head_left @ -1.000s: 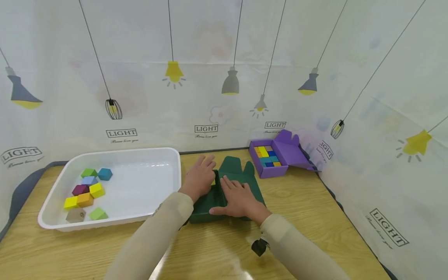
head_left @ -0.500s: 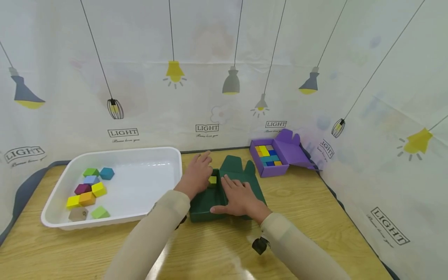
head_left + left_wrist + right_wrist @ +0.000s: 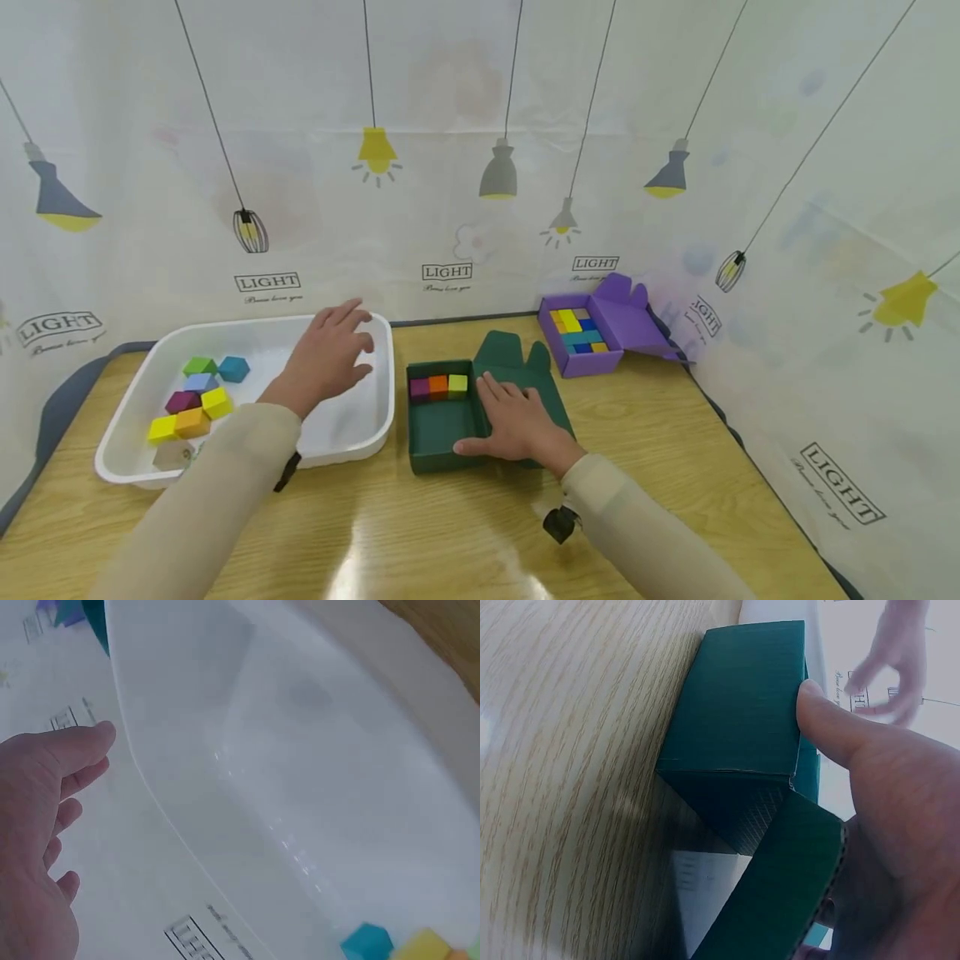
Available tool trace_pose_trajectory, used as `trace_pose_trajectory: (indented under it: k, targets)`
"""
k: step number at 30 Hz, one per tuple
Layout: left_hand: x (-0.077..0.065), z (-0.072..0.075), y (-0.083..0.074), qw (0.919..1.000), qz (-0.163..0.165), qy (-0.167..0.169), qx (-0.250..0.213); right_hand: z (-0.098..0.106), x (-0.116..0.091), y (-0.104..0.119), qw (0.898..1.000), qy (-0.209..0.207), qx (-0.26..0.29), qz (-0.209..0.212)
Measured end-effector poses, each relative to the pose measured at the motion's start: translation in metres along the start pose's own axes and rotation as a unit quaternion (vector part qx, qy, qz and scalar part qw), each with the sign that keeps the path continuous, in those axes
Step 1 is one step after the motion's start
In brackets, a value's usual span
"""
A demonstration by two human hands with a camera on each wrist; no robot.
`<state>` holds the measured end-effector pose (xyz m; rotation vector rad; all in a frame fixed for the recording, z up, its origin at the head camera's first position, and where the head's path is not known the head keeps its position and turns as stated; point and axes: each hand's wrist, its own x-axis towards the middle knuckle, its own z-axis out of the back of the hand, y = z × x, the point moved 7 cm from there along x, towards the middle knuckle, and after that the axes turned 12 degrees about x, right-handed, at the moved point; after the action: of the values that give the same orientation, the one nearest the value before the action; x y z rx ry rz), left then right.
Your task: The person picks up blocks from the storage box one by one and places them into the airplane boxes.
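My left hand (image 3: 330, 354) is above the white tray (image 3: 388, 392) with loosely bent fingers and holds nothing. In the left wrist view its fingertips overlap the pale backdrop beside the tray wall. My right hand (image 3: 517, 421) rests on the folded-back lid (image 3: 551, 400) of a dark green cardboard box (image 3: 435, 462), fingers extended and thumb at the box's rim. Along the far inside wall of this box sit a purple cube (image 3: 419, 389), an orange cube (image 3: 438, 387) and a yellow-green cube (image 3: 457, 386) in a row. Several coloured blocks (image 3: 217, 402) lie at the tray's left end.
An open purple box (image 3: 592, 364) packed with coloured blocks stands at the back right of the wooden table (image 3: 435, 533). A printed backdrop (image 3: 420, 208) with lamp drawings rises behind the table and along its right side.
My left hand has left the green box and moved left over the white tray, bringing the three cubes into view. The right hand stays on the lid.
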<state>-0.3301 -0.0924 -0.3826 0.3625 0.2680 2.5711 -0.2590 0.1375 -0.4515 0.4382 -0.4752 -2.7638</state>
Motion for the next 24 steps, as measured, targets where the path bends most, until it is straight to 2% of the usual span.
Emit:
trace_pose_trajectory:
  k: [4,8,12,16,24]
  targets:
    - [-0.033,-0.002,0.047,0.9988,0.040,0.023,-0.017,0.000,0.000,0.001,1.000,-0.001,0.002,0.002]
    - [-0.069,-0.007,0.092,0.9943,0.082,0.065,-0.019,0.000,0.000,0.001,1.000,-0.002,0.006,0.003]
    - [-0.100,-0.015,0.127,0.9886,0.115,0.096,-0.021,-0.001,0.000,-0.001,1.000,0.000,0.008,0.002]
    - [-0.124,-0.023,0.146,0.9845,0.130,0.115,-0.025,-0.002,0.000,-0.001,1.000,0.004,0.011,0.000]
    - [-0.155,-0.045,0.158,0.9769,0.130,0.169,-0.007,-0.001,0.000,0.000,1.000,0.001,0.010,0.000]
